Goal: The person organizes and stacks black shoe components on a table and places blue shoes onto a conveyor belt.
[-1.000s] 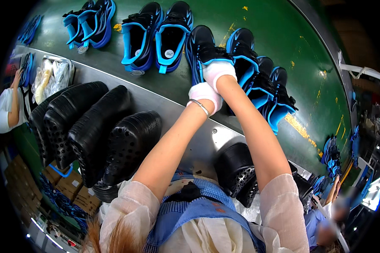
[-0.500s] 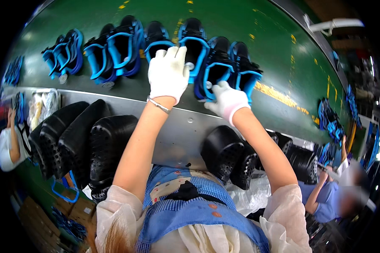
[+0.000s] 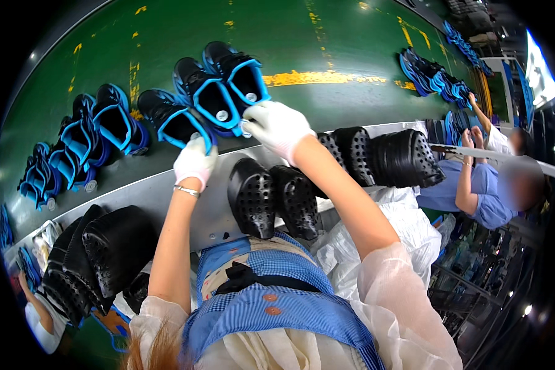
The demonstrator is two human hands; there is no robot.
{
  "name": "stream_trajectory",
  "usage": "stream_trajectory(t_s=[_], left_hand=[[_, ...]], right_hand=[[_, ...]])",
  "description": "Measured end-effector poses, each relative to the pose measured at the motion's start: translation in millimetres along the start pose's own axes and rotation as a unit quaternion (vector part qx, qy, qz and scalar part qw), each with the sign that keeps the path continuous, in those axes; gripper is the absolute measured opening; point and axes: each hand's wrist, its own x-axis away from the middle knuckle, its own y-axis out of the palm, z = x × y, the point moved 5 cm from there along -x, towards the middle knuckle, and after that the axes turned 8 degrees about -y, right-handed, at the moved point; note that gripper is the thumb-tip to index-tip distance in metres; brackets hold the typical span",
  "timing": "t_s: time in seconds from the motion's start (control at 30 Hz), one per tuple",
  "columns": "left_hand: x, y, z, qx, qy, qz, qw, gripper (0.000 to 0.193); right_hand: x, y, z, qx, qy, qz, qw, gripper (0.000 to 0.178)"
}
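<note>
My left hand (image 3: 195, 161), in a white glove, is closed at the blue heel rim of a black-and-blue shoe (image 3: 177, 127). Some of its fingertips are hidden inside the collar. To the right stand two more such shoes, a middle shoe (image 3: 213, 102) and a right-hand shoe (image 3: 245, 80), toes pointing away from me and openings facing me. A pale round disc lies inside each of these two. My white-gloved right hand (image 3: 279, 126) has its fingers closed on a small pale round disc (image 3: 246, 128) at the heels of this pair.
Several matching shoes (image 3: 114, 120) stand leftward on the green belt (image 3: 327, 55). Black perforated shoe lasts (image 3: 253, 197) lie along the metal ledge (image 3: 219, 219), more at left (image 3: 117, 253) and right (image 3: 407, 159). Co-workers (image 3: 475, 179) sit at right; another person's arm shows lower left.
My view has swung right, and the shoes sit farther left in it. My left hand has dropped to a shoe's heel; my right hand has moved to the heels of the rightmost pair.
</note>
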Motion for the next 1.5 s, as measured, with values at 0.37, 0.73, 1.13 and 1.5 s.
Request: stream_trajectory(t_s=[0.37,0.73,1.13,1.5], left_hand=[[-17,3,-30,-0.050,-0.055,-0.026,0.997,0.046],[73,-22,5,0.139,0.000,0.170,0.976,0.044],[99,-13,7,0.193,-0.009,0.150,0.970,0.035],[115,-10,10,0.193,-0.044,0.103,0.975,0.030]], right_hand=[[230,-107,53,0.105,0.237,0.057,0.964,0.033],[251,-91,85,0.105,0.140,0.014,0.984,0.038],[212,-49,-26,-0.036,-0.010,-0.081,0.996,0.062],[207,-23,-27,-0.023,-0.021,-0.064,0.997,0.066]])
